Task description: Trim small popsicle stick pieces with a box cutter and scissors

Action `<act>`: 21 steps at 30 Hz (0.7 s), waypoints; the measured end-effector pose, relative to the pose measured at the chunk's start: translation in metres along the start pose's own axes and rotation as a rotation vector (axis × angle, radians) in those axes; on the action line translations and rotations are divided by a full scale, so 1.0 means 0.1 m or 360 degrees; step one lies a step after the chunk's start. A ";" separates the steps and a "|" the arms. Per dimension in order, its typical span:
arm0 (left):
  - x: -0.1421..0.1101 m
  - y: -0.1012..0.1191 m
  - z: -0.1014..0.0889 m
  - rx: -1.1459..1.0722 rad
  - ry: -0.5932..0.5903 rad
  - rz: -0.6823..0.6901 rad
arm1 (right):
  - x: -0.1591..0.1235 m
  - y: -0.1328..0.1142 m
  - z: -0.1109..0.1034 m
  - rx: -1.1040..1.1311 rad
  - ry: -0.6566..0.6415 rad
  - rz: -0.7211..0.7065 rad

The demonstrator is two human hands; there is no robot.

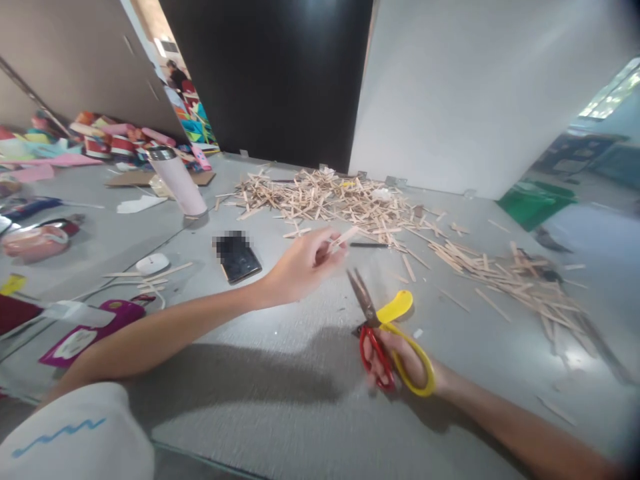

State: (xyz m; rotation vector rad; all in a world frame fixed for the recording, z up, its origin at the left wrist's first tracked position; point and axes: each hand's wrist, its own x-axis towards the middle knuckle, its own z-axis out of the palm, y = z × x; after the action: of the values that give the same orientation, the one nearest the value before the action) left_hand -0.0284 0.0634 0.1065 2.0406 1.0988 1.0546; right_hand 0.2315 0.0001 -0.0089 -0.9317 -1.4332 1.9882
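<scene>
My right hand [395, 357] grips a pair of scissors [369, 307] with one red and one yellow handle loop, a yellow tab sticking out beside the blades. The blades point up and to the left, parted slightly at the tips. Just above them, my left hand [307, 263] pinches a short pale wooden stick [345, 237] between thumb and fingers. Behind it spreads a heap of loose wooden sticks [320, 197], and more sticks [475, 267] trail off to the right. A dark phone [237, 257] lies left of my left hand.
A pale pink bottle [180, 183] stands at the back left. Nearby lie a white mouse [153, 263], a purple case [117, 310] and a pink pouch [37, 241]. Black and white panels [425, 100] rise behind the grey table [240, 433]. A green bin [537, 203] is beyond the right edge.
</scene>
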 end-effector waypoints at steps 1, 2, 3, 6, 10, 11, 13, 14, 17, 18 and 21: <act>-0.01 0.01 0.00 0.0024 -0.0005 -0.0015 | -0.01 -0.04 0.01 0.0039 0.0010 -0.0073; -0.02 0.03 0.00 0.0038 -0.0021 -0.0031 | -0.02 -0.09 0.02 0.0056 0.0034 -0.0119; -0.03 0.04 -0.01 0.0039 -0.0046 -0.0048 | -0.04 -0.13 0.03 0.0055 0.0059 -0.0143; -0.08 0.09 -0.01 -0.0010 -0.0152 -0.0107 | -0.14 -0.25 0.06 0.0050 0.0071 -0.0137; -0.17 0.17 0.02 -0.0116 -0.0272 -0.0212 | -0.32 -0.31 0.14 0.0044 0.0004 -0.0120; -0.19 0.18 0.03 -0.0130 -0.0292 -0.0223 | -0.36 -0.31 0.16 0.0039 -0.0020 -0.0150; -0.23 0.22 0.04 -0.0159 -0.0322 -0.0226 | -0.42 -0.33 0.19 0.0034 -0.0093 -0.0190; -0.24 0.24 0.04 -0.0176 -0.0330 -0.0221 | -0.44 -0.33 0.20 0.0029 -0.0126 -0.0182; -0.28 0.28 0.03 -0.0211 -0.0348 -0.0191 | -0.46 -0.34 0.21 0.0009 -0.0186 -0.0146; -0.28 0.29 0.03 -0.0200 -0.0345 -0.0173 | -0.46 -0.34 0.21 0.0019 -0.0187 -0.0146; -0.29 0.28 0.04 -0.0129 -0.0335 -0.0108 | -0.44 -0.30 0.21 0.0082 -0.0169 -0.0124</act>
State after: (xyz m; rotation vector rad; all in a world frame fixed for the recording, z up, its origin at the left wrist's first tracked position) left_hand -0.0238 0.0239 0.1153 1.9838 0.9935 0.8164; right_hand 0.2431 -0.0357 0.0341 -0.7471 -1.4454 2.0334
